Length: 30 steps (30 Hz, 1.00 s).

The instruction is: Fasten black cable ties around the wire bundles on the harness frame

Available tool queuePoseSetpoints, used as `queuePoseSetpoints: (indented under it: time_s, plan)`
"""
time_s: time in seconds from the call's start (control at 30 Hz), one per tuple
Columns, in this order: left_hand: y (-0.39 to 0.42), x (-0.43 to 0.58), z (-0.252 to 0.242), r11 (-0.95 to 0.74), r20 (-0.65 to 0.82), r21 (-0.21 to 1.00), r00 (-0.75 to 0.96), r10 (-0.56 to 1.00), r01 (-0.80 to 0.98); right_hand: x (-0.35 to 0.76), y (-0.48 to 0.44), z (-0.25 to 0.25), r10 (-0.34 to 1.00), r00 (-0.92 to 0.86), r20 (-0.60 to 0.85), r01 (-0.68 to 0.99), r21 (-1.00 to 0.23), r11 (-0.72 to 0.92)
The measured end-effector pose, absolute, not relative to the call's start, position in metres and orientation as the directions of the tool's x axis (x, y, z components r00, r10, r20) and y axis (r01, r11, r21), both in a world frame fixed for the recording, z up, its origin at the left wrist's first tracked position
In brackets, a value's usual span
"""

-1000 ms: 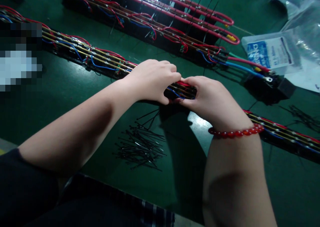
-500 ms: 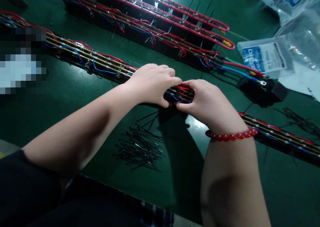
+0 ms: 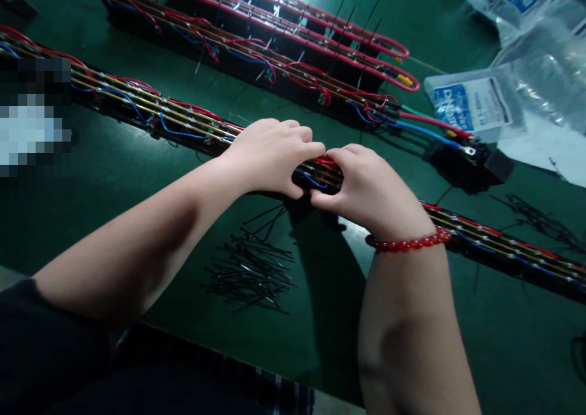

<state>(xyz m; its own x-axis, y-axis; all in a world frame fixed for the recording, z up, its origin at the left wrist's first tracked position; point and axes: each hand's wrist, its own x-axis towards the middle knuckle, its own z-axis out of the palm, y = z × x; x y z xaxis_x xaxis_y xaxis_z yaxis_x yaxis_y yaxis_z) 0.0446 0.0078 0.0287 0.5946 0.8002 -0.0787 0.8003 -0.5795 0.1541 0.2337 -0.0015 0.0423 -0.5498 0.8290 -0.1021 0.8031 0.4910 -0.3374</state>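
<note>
- My left hand (image 3: 270, 155) is arching over the long wired strip (image 3: 183, 122), fingers reaching along the far edge and thumb along the near one; I am reading that grip as closed around the strip.
- My right hand (image 3: 373, 186) is clasping the strip just beside it in the same fashion, so I am judging that grip closed around it too.
- The strip is lying slantwise across the counter (image 3: 110, 226), passing beneath both hands and running out of view at left and right.
- Between the hands a short stretch is showing, with a red wire (image 3: 315, 158) and a blue wire (image 3: 315, 181) lying along the bars.
- As for what is done, I am seeing wires already running along much of the strip, with bright spots dotting the bars; I am taking those for finished joints.
- As for what is left, I am judging this stretch unfinished, since both hands are occupied with it; the far fingertips are hiding, so I am not able to tell their exact action.
- A pile of thin black ties (image 3: 256, 274) is lying loose on the near side, apart from both hands; I am counting those as unused.
- Beyond the strip, other wired bars (image 3: 229, 55) are lying together with dark stems (image 3: 373, 12) sticking up, which I am supposing are untrimmed.
- A blue cable (image 3: 425, 133) there is ending in a metal ring, seemingly unattached.
</note>
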Motion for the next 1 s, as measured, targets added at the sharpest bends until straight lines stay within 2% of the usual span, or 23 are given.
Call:
queuePoseSetpoints:
  time_s: [0.4, 1.0]
  plan:
    - [0.008, 0.0439, 0.0272, -0.592, -0.082, 0.105, 0.601, 0.795, 0.799, 0.2357, -0.003, 0.0357, 0.835, -0.541, -0.102, 0.812, -0.32, 0.487]
    - [0.0105, 0.0394, 0.0295, -0.634, -0.094, 0.152, 0.649, 0.755, 0.759, 0.2342, -0.0047, 0.0392, 0.85, -0.519, -0.094, 0.805, -0.388, 0.448]
